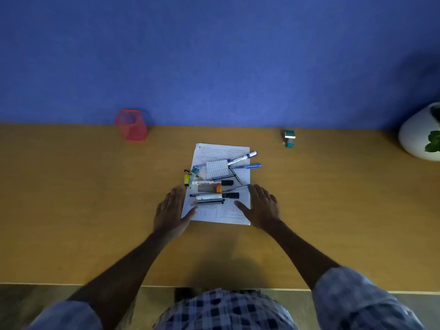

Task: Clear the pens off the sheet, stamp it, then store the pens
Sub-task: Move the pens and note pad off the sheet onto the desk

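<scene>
The white printed paper sheet lies flat in the middle of the long brown wooden desk, with a messy pile of pens and markers on top. The left hand and the right hand rest flat with fingers spread wide, one at each side of the sheet, holding nothing, probably ready to scoop the pens off. The red mesh pen cup stands far left by the blue wall. The small green stamp waits far right. A white round plant pot sits at the edge.
</scene>
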The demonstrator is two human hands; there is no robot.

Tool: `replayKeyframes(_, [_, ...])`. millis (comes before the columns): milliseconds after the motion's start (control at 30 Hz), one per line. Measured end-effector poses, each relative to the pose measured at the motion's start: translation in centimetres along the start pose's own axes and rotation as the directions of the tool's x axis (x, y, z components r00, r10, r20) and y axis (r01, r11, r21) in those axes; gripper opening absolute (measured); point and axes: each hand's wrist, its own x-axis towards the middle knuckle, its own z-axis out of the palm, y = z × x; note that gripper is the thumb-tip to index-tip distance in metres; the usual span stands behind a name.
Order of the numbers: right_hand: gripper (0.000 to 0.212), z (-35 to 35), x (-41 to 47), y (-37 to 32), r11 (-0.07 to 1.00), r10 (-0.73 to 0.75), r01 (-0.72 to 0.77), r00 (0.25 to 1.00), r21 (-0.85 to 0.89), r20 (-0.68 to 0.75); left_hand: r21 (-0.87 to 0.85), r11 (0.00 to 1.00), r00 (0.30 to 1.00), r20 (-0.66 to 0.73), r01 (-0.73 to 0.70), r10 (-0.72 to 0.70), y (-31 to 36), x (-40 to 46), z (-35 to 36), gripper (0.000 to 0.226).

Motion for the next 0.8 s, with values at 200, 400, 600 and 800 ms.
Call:
replayKeyframes(200, [0.082, 0.8, -1.0, 0.1, 1.0, -0.003, 0.004, 0.997, -0.009, 0.074, 0.081, 0.997, 1.0, -0.008, -0.013, 0.014, -0.2, -0.3, 0.6, 0.09])
replayKeyframes(400, [0.081, 1.0, -1.2, 0.2, 1.0, -0.009, 0.01, 0.998, -0.006, 0.069, 0.075, 0.997, 0.999, -0.042, -0.004, 0.007, 0.1, 0.5, 0.2, 0.087])
replayKeyframes(600, [0.081, 1.1, -1.2, 0.3, 1.0, -0.011, 0.01, 0.998, 0.004, 0.06, 0.143, 0.98, 0.983, -0.094, -0.141, 0.156, 2.5, 2.8, -0.5, 0.076])
replayKeyframes(800, [0.081, 1.5, -1.2, 0.5, 1.0, -0.018, 0.017, 0.999, 0.024, 0.033, 0.123, 0.914, 0.921, -0.002, -0.385, 0.389, 5.4, 5.3, 0.0, 0.075])
